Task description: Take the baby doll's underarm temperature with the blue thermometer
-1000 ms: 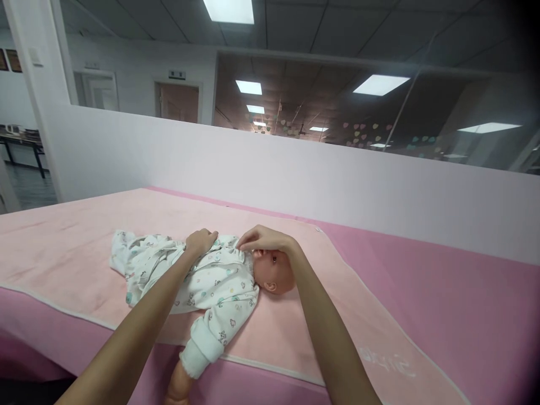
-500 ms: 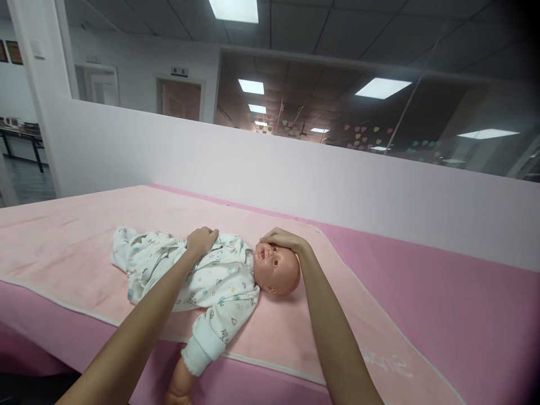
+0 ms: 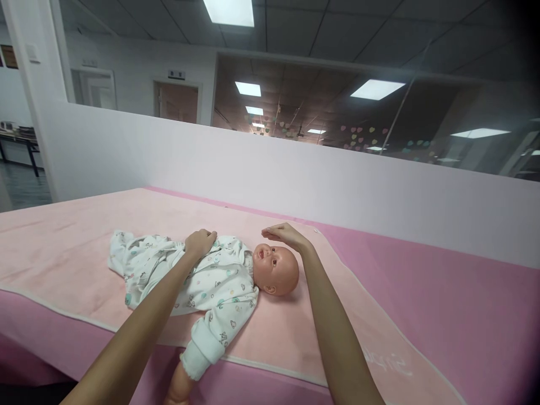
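Observation:
A baby doll [image 3: 276, 270] lies on its back, its bald head to the right. It wears a white printed outfit [image 3: 219, 275], and its near arm hangs over the front edge of the bed. My left hand [image 3: 201, 242] rests on the doll's chest, fingers laid over the cloth toward the far side; their tips are partly hidden. Just above the far side of the doll's head hovers my right hand [image 3: 287, 234], apart from it. Its fingers are stretched out and hold nothing.
Under the doll is a peach mat [image 3: 291, 332] with white edging, spread on a pink padded surface [image 3: 392, 253]. A white half-wall [image 3: 244, 163] topped with glass runs along the back. Far left stands a table [image 3: 19, 138] beyond an opening.
My right hand has lifted off the doll's head and its fingers have straightened. My left hand stays on the doll's chest. The view has shifted slightly.

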### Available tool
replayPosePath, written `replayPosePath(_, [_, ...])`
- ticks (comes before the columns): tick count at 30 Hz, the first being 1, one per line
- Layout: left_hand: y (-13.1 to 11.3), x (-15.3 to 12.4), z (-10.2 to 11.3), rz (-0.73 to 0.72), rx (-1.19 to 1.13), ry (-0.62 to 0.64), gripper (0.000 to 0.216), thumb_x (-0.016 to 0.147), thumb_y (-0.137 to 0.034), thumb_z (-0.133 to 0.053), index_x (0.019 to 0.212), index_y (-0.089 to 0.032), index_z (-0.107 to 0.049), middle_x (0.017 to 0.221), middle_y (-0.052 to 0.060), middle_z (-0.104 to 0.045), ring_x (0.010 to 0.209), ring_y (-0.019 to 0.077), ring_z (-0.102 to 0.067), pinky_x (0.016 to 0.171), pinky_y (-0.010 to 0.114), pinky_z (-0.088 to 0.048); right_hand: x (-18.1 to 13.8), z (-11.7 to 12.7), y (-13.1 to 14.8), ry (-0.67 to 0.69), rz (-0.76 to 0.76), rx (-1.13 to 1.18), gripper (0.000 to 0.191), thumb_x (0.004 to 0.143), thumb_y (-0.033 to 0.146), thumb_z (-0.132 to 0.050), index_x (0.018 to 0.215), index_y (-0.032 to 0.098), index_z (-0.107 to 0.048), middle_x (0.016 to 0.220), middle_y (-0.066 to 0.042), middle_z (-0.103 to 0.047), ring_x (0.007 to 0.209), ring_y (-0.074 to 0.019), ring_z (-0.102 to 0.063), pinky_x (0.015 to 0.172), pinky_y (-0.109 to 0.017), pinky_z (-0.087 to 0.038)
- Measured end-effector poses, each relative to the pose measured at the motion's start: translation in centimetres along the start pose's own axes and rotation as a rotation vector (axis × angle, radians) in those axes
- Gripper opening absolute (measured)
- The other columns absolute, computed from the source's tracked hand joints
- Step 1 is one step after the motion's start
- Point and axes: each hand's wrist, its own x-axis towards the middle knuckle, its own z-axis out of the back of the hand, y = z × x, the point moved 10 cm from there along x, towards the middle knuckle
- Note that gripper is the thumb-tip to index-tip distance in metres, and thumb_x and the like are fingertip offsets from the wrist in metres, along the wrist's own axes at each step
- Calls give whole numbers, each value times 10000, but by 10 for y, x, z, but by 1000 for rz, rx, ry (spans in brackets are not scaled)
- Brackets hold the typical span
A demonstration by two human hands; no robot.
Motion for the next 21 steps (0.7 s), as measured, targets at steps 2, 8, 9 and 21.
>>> replayPosePath(2, [0, 0, 0, -1, -2, 0, 426, 785, -403, -355, 843, -177, -711, 858, 139, -700, 847, 307, -629, 656, 315, -412, 0, 0, -1, -1, -1, -7, 322, 657, 384, -710, 845, 123, -720, 1005, -112, -688, 987, -198, -618, 918, -317, -467])
replayPosePath(8, [-1, 0, 0, -10, 3, 2, 430, 784, -414, -347, 788, -189, -713, 822, 129, -700, 821, 305, -632, 650, 317, -414, -9, -17, -5, 137, -67, -91, 263, 620, 340, -715, 752, 112, -719, 834, -85, -710, 807, -183, -633, 742, -277, -483])
replayPosePath(9, [-1, 0, 0, -11, 6, 1, 434, 785, -417, -343, 789, -189, -713, 824, 131, -700, 826, 307, -631, 652, 318, -415, -12, -20, -5, 169, -81, -110, 240, 609, 324, -714, 714, 109, -713, 777, -74, -707, 752, -175, -626, 694, -268, -475])
replayPosePath(21, [-3, -2, 0, -16, 10, -1, 435, 781, -423, -330, 717, -188, -690, 786, 123, -698, 786, 293, -632, 627, 305, -405, -3, -20, -2, 108, -40, -186, 206, 624, 321, -643, 612, 117, -663, 627, -18, -649, 639, -133, -569, 629, -240, -432])
